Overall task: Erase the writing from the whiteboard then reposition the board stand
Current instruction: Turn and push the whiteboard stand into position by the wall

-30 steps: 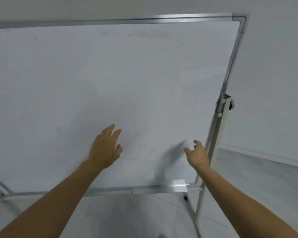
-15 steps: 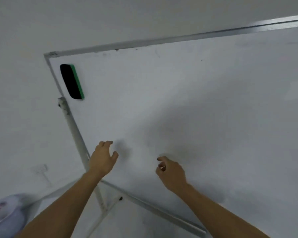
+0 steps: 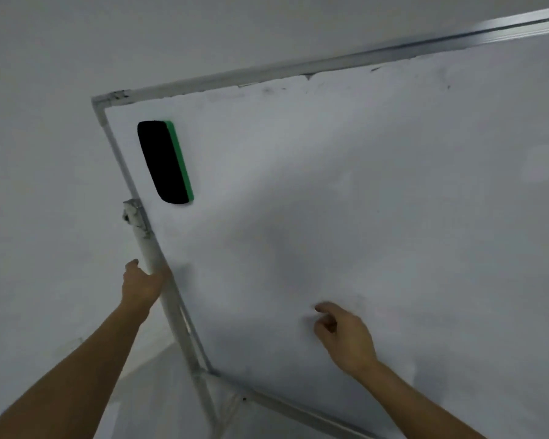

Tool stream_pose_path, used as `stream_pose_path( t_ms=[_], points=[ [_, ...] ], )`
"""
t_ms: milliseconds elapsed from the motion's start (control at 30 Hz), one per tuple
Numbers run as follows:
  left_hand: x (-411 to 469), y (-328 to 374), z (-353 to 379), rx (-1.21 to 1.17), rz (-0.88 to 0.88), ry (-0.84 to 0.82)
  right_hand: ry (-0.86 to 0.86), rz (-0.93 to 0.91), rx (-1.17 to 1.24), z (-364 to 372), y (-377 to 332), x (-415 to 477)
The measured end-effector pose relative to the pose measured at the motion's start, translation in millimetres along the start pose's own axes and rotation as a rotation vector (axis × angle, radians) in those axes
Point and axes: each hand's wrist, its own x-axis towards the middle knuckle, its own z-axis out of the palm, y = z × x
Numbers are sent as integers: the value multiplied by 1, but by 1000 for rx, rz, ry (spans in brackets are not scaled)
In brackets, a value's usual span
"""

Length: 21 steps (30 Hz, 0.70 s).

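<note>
Here, the left hand [image 3: 141, 284] grips the stand's post [image 3: 159, 270] at the whiteboard's [image 3: 362, 201] left edge; the right hand [image 3: 346, 335] hovers loosely curled, empty, near the wiped surface. An eraser [image 3: 165, 161] clings top-left.

The board stand [image 3: 159, 274], a pale metal upright post, runs along the left edge of the whiteboard [image 3: 346, 217] and carries it by a bracket [image 3: 134, 214] near mid-height. A black eraser with a green backing [image 3: 166, 162] clings to the board face near the upper left corner. Faint dark smudges remain along the top edge beneath the metal frame [image 3: 267, 74].
</note>
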Motion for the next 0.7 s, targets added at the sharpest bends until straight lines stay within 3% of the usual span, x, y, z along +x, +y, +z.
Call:
stream_pose_path(
  t_ms=[100, 367, 500, 700],
  points=[
    [65, -2, -4, -129, 6, -57, 155, 84, 9, 24, -2, 10],
    [182, -3, 8, -225, 78, -461, 523, 473, 228, 100, -37, 4],
    [193, 3, 20, -207, 127, -653, 575, 670, 271, 113, -42, 7],
    [184, 19, 53, -203, 240, -821, 624, 716, 370, 106, -51, 24]
  ],
)
